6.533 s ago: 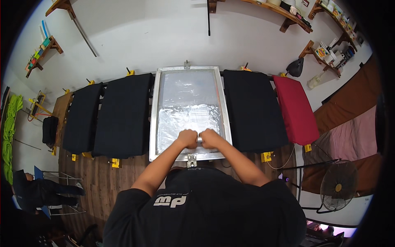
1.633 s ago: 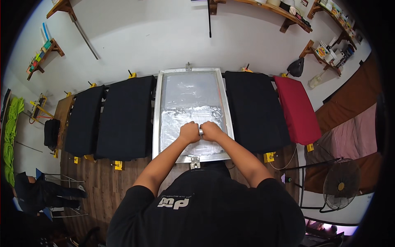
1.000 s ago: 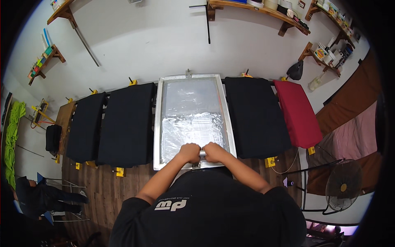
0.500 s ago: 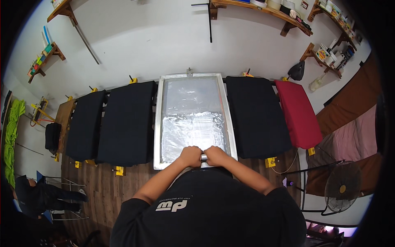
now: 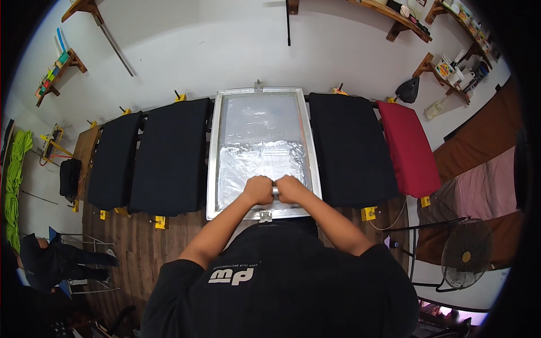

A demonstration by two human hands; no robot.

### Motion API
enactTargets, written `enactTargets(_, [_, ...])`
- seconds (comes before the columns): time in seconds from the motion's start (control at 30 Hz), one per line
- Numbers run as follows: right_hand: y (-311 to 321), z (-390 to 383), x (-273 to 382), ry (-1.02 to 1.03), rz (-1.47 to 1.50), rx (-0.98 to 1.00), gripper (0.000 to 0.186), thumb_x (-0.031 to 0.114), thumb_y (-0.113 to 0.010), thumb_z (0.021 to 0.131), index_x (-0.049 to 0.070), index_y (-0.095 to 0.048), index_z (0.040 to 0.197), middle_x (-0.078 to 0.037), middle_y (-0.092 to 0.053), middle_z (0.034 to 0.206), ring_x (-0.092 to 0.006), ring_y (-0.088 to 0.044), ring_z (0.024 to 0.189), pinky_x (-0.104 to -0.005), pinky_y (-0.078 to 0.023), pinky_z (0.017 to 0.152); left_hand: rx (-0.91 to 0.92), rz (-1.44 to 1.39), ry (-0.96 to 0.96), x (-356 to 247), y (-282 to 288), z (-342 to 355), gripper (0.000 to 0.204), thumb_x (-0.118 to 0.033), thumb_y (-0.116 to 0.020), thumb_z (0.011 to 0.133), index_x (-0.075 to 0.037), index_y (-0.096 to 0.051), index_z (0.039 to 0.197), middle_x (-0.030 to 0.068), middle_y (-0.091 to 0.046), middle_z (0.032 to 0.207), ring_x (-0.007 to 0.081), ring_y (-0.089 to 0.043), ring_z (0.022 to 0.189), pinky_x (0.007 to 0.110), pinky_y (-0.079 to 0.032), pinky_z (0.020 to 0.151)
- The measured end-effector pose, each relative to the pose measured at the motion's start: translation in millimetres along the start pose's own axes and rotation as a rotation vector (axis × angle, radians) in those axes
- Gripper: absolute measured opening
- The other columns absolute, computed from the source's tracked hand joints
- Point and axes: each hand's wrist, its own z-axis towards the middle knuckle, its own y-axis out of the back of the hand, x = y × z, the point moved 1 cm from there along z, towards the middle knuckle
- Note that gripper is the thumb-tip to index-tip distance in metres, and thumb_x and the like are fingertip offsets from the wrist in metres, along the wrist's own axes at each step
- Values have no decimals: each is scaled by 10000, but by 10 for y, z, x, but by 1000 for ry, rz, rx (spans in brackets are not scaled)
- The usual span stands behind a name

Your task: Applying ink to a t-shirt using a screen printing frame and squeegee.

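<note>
Both hands, left (image 5: 258, 190) and right (image 5: 291, 188), fisted side by side around a squeegee handle (image 5: 275, 191) on the screen frame (image 5: 211, 169).

Around the red cloth pallet (image 5: 408, 147) lie black-clothed boards to its left (image 5: 350, 148), a standing fan (image 5: 465, 254) below it on the right, wooden wall shelves (image 5: 451, 65) above (crowded with small items) and a green cord bundle (image 5: 13, 186) far left.

Silver-framed printing screen (image 5: 262, 147) lying flat at centre, its mesh smeared with pale ink. A squeegee handle (image 5: 275, 192), mostly hidden, sits near the frame's near edge, gripped by 2 hands.
</note>
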Motion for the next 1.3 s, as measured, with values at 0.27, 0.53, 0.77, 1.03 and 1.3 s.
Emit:
enactTargets(0.27, [-172,-273,45,-10,100,114,208,122,-712,685,4,-751,851,-254,-718,864,-409,-714,858,-474,-581,807,226,-69,40,-106,-54,-247,256,-290,-695,711,-115,-769,883,179,-736,867,384,-718,837,476,-581,763])
enactTargets(0.53, [-113,101,-116,-40,102,-163,157,70,-675,703,23,-712,848,-205,-717,900,-408,-690,881,-490,-565,804,-302,-37,-7,42,-121,65,210,-149,-669,741,-57,-726,921,169,-657,945,378,-670,876,467,-568,773])
enactTargets(0.77, [-374,-431,133,7,29,-99,242,81,-685,682,11,-700,913,-220,-704,882,-419,-680,870,-501,-559,804,-174,-63,-83,-178,-279,-450,233,-227,-724,691,-42,-712,831,192,-674,869,392,-694,788,476,-577,735])
enactTargets(1.03, [82,116,-111,-22,13,3,209,111,-712,687,28,-755,874,-244,-723,888,-411,-715,852,-485,-583,793,-70,-65,110,-19,22,51,197,-223,-670,779,-93,-754,901,176,-722,966,373,-717,889,474,-582,778])
enactTargets(1.3, [-171,11,-162,79,-17,-60,222,140,-729,669,28,-756,859,-229,-723,848,-406,-714,819,-478,-588,783,-44,60,-40,-79,-82,-26,216,-212,-708,723,-64,-750,875,197,-716,923,378,-718,831,474,-588,753])
